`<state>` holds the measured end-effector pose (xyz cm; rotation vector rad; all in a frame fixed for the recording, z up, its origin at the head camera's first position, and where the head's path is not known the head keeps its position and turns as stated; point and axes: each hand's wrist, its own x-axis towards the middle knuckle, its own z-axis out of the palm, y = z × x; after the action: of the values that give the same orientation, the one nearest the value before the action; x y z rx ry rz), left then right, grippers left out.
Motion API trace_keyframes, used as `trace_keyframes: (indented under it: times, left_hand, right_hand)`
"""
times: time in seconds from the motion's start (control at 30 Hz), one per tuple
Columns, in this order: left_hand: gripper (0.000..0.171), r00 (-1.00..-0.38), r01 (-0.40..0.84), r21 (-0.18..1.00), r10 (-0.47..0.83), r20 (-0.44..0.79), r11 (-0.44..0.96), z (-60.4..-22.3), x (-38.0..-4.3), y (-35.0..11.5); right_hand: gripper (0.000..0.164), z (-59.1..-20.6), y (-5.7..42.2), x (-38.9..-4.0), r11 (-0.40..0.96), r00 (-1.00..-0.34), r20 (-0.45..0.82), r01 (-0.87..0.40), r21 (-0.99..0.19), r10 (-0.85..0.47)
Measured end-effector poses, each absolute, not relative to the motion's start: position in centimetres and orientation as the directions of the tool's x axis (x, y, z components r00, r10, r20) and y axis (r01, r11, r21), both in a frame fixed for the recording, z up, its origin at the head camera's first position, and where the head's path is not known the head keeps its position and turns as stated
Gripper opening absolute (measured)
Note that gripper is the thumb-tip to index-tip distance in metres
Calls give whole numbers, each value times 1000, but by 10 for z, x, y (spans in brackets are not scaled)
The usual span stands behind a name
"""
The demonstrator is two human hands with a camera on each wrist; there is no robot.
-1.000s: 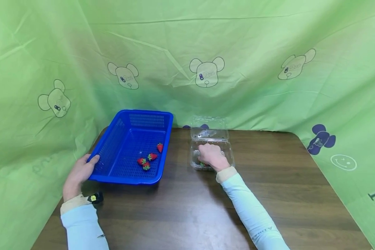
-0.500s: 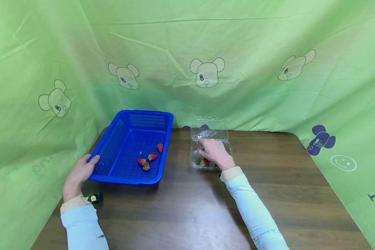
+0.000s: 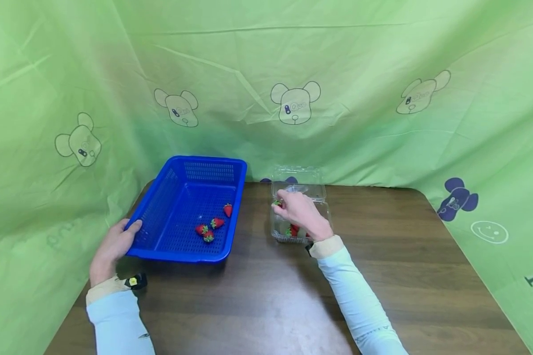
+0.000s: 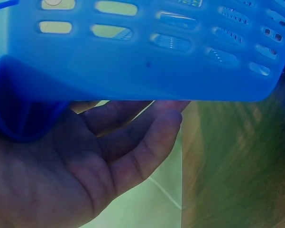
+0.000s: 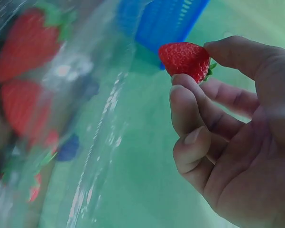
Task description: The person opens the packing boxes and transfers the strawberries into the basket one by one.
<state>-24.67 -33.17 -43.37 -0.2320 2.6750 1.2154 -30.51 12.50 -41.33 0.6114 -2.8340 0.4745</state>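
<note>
My left hand (image 3: 112, 244) grips the near-left corner of a blue perforated basket (image 3: 177, 257), thumb over the rim. In the left wrist view, the fingers (image 4: 144, 154) curl beneath the basket wall (image 4: 147, 78). Several red strawberries (image 3: 217, 223) lie toward the basket's near right side. My right hand (image 3: 301, 213) is above a clear plastic clamshell box (image 3: 281, 236) whose lid stands raised at the back. Between thumb and fingertips it pinches a strawberry (image 5: 185, 59), green leaves facing the palm. More strawberries (image 5: 28, 45) show through the clear wall of the box.
A brown wooden table (image 3: 257, 301) carries both containers, the box to the right of the basket. Behind and at the sides hangs a green printed curtain (image 3: 231, 98), close to the back of the basket and the raised lid (image 3: 298, 175).
My right hand has risen out of the clamshell box and shifted slightly back and left, bringing up a strawberry. The left hand and basket have stayed put.
</note>
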Motion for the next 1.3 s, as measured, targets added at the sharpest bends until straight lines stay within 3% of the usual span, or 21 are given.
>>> trace_keyframes:
  times: [0.17,0.7,1.03,1.17,1.3]
  left_hand:
    - [74,-969,-220,730,-56,-242,647,-431,-247,-331]
    - [73,-971,-212,697,-68,-228,685,-433,-246,-334]
    - [70,-972,-217,714,-80,-221,665,-437,-249,-328]
    - [69,-975,-209,723,-86,-203,659,-436,-251,-330]
    - [66,-978,-199,724,-87,-189,660,-436,-251,-332]
  right_hand:
    - [17,-407,113,-305,810,-870,306,-479,-337,-387]
    - [18,-404,45,-302,712,-816,343,-575,-403,-465]
    - [20,-396,21,-299,772,-798,404,-572,-278,-446]
    - [19,-392,8,-300,735,-769,387,-622,-270,-508]
    - [19,-401,-11,-304,721,-722,351,-674,-161,-596]
